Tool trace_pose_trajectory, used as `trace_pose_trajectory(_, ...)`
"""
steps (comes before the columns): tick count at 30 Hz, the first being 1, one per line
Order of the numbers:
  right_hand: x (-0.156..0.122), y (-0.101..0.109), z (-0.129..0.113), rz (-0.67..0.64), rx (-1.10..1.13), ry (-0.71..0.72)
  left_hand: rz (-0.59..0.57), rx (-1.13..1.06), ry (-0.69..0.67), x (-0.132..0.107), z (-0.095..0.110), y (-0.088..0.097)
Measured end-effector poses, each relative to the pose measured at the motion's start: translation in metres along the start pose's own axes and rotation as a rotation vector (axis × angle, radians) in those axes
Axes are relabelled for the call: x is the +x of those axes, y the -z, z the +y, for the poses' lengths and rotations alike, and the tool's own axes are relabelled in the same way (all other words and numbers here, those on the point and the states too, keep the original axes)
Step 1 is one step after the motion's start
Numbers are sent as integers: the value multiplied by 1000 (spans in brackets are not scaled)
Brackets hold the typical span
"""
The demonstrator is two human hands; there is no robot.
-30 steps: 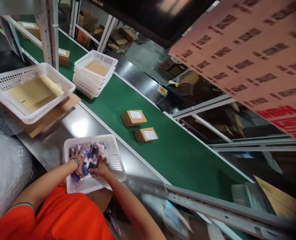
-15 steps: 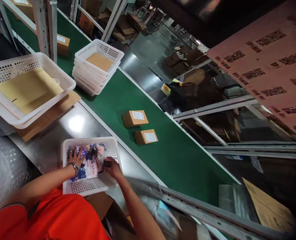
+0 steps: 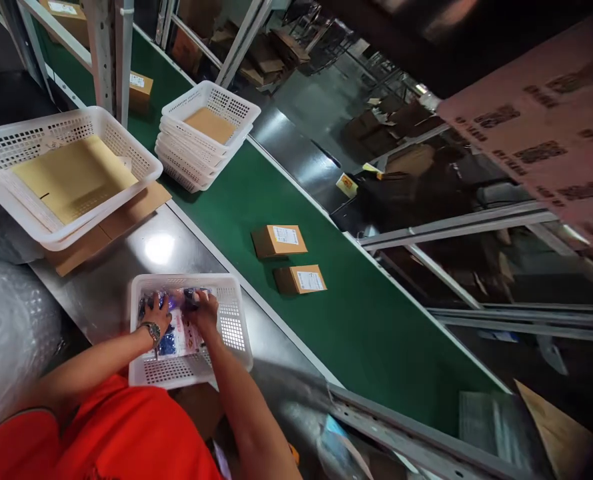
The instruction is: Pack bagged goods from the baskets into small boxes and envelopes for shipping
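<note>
From where I stand, the worker's two hands are inside a shallow white basket (image 3: 233,330), which sits on the steel bench (image 3: 191,250) directly in front of the body; the clear-wrapped packets (image 3: 168,343) lie toward its left and middle. The left hand (image 3: 157,317) rests on the packets with its fingers loosely spread, not clenched. The right hand (image 3: 205,311) is at the basket's far side, its fingers curled beside a dark item (image 3: 190,294); I cannot tell whether they have closed on it. To handle the packets well, steady the pile with light pressure from the left palm, work one packet at a time with the right, and grip the wrapping by an edge, since slick film probably slides and could snag on its neighbour. Keep printed faces upward for reading. The basket's right portion shows bare mesh. Other containers: a larger white basket (image 3: 129,189), to the left on brown cardboard (image 3: 139,210), holds a yellowish flat sheet (image 3: 76,175); a stack of white baskets (image 3: 196,162) stands on the green belt (image 3: 226,213), a brown cardboard piece (image 3: 211,125) in its top one. Two labelled cartons (image 3: 279,241) lie farther along the belt, just beside each other.
</note>
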State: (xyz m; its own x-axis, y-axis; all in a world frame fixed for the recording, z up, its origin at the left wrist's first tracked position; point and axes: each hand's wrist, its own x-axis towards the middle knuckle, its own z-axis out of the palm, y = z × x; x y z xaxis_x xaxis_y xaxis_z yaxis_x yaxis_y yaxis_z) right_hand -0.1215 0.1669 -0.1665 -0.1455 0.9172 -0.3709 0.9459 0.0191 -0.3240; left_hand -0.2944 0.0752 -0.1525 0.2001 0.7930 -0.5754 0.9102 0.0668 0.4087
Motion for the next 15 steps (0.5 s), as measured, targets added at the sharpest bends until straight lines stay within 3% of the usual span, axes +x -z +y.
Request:
trace_pose_trajectory(6, -1, 43, 11, 68, 86, 36, 40, 15, -39, -4, 1, 1)
trace_pose_trajectory(9, -21, 75, 22, 146, 152, 38, 64, -13, -66, -7, -1, 4)
trace_pose_trajectory(12, -70, 113, 46, 230, 286, 72, 87, 5, -85, -9, -6, 10)
trace_pose_trajectory(15, -147, 140, 78, 278, 509, 150, 114, 34, -96, -11, -13, 21)
